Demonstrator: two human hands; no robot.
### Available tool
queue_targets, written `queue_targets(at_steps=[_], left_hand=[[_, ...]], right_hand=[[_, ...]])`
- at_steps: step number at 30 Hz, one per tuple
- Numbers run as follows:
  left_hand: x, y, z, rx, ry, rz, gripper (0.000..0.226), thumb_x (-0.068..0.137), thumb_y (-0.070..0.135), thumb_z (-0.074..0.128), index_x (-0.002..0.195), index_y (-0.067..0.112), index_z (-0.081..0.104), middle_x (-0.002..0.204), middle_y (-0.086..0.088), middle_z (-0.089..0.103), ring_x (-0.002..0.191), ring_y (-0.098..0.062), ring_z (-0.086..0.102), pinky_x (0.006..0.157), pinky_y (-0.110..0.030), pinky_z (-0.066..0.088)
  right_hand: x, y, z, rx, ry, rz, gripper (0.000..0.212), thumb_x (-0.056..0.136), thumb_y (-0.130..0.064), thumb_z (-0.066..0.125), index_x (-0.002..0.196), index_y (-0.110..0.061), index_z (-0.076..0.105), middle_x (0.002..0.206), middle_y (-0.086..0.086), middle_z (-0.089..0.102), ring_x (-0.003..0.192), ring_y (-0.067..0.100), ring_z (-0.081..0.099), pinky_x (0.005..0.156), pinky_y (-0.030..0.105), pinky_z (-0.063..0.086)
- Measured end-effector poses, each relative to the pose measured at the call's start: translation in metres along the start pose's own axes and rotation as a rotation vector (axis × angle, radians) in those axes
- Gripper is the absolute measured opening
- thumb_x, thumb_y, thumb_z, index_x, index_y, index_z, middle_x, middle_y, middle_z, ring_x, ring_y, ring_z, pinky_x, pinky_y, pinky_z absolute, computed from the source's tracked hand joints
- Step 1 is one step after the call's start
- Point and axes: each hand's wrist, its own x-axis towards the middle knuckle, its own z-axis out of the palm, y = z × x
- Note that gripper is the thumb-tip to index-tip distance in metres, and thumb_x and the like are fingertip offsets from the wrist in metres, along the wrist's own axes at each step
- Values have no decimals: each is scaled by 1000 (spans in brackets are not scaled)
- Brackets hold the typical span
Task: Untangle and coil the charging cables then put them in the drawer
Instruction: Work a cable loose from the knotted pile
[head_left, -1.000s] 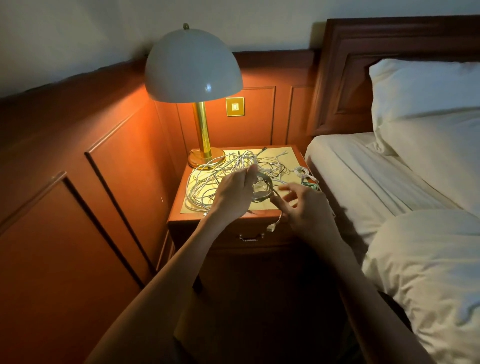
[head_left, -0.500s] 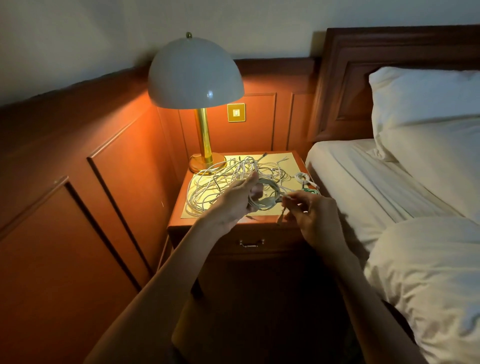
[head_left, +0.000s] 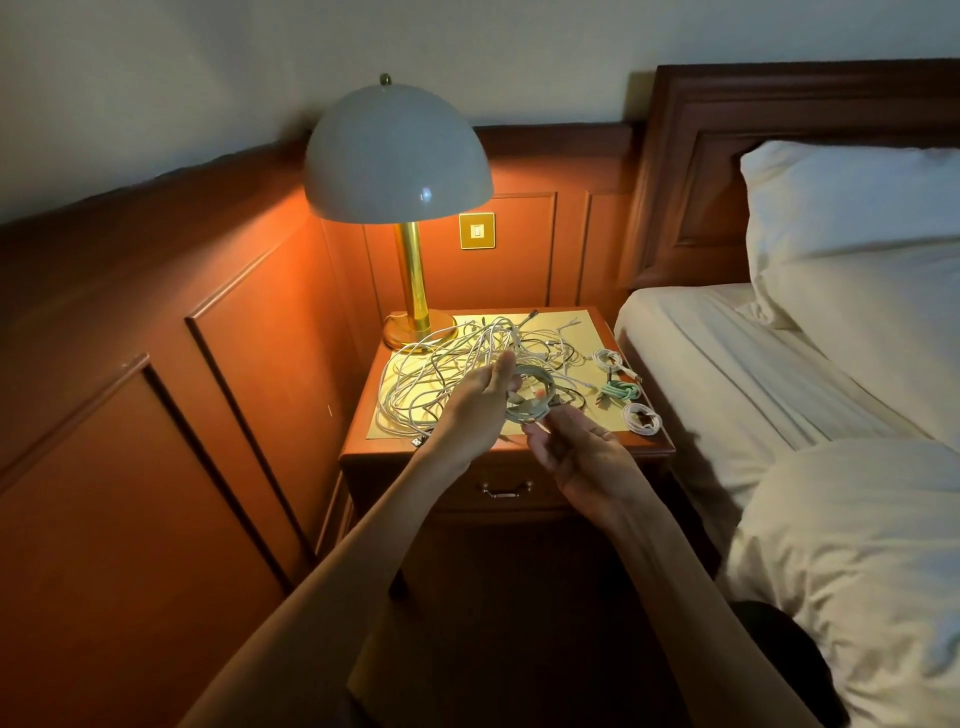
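Right now the coil (head_left: 530, 404) sits between the 2 hands, just above the front edge of the surface (head_left: 587, 338). The left hand (head_left: 480, 402) holds it from the left side, thumb up and fingers tucked behind the ring. The right hand (head_left: 579, 457) lies palm up just under it. Its fingertips reach the bottom of the ring, but I cannot tell if they pinch the loose end or only touch it. The ring is tipped up, so its flat face looks toward the person.

The drawer (head_left: 506, 501) is straight below the hands, and it is closed. Its handle (head_left: 506, 488) is just beside the right hand, so that hand is nearer. I think it should pull while the left hand holds the coil. Nothing stands between the hands and the handle.

Behind the left hand lies the big tangle (head_left: 441, 374) of pale cables, spread toward the lamp (head_left: 397, 156). A strand from the coil may run back into it — too dim to tell.

On the right side of the surface, near the bed (head_left: 727, 374), lie 3 small wound bundles — a white bundle (head_left: 608, 358), a green bundle (head_left: 618, 392) and a second white bundle (head_left: 641, 418).
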Motion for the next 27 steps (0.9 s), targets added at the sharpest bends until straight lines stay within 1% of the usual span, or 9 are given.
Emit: queue_targets(at_steps=[3, 5, 7, 9, 12, 15, 20, 23, 27], left_hand=[[-1, -7, -1, -140, -153, -33, 47, 105, 46, 33, 95, 15, 66, 80, -1, 66, 74, -17, 56, 68, -30, 45], [-3, -10, 1, -199, -202, -44, 47, 106, 45, 33, 92, 15, 66, 63, 8, 61, 64, -14, 49, 57, -23, 37], [-3, -12, 4, -199, -133, -24, 46, 106, 45, 32, 96, 18, 68, 67, 5, 61, 70, -23, 50, 59, -25, 37], [-2, -12, 7, -63, -22, 23, 49, 106, 47, 29, 96, 20, 69, 77, -4, 66, 72, -26, 53, 60, -29, 39], [-1, -12, 8, 247, 146, 194, 52, 108, 42, 28, 84, 13, 62, 69, -4, 60, 59, -16, 54, 52, -20, 34], [-3, -13, 11, 394, 228, 410, 40, 109, 32, 33, 82, 14, 57, 63, 7, 45, 52, -4, 42, 49, -15, 31], [-2, -17, 15, 437, 266, 537, 35, 108, 23, 40, 100, 1, 66, 78, 10, 46, 63, 6, 43, 61, -4, 32], [0, -16, 13, 467, 274, 572, 33, 107, 20, 42, 98, 0, 66, 78, 9, 46, 62, 8, 40, 60, -4, 33], [1, -18, 17, 495, 324, 551, 34, 108, 22, 40, 100, 2, 67, 80, 4, 51, 62, 7, 39, 61, -4, 35]], right_hand=[[2, -2, -1, 75, -88, 20, 16, 96, -10, 56, 106, -5, 67, 105, 13, 70, 86, 19, 71, 70, 29, 62], [2, -5, 2, 78, -123, 24, 19, 93, -12, 57, 107, -7, 69, 106, 11, 70, 95, 19, 69, 77, 30, 61], [1, -8, 5, -14, -139, 13, 21, 91, -13, 59, 108, -8, 71, 109, 11, 70, 101, 20, 67, 84, 33, 58], [-1, -11, 5, -73, -141, 9, 26, 93, -12, 57, 115, -9, 69, 114, 11, 69, 109, 23, 63, 94, 36, 53], [-6, -12, 4, 19, -183, 47, 37, 96, -12, 47, 130, -6, 60, 122, 14, 65, 119, 29, 57, 102, 42, 47], [-7, -15, 10, -11, -138, 76, 45, 92, -31, 56, 131, -7, 58, 122, 14, 56, 121, 31, 52, 108, 45, 40], [-2, -13, 19, -395, 29, -67, 30, 88, -6, 67, 115, 1, 56, 119, 26, 65, 112, 36, 66, 93, 44, 57], [-8, -13, 15, -521, 27, -81, 27, 88, -11, 68, 107, 6, 60, 105, 22, 73, 97, 33, 73, 80, 41, 62], [-13, -11, 17, -757, 63, -34, 28, 97, -25, 63, 103, 3, 66, 90, 21, 75, 81, 35, 75, 66, 41, 64]])
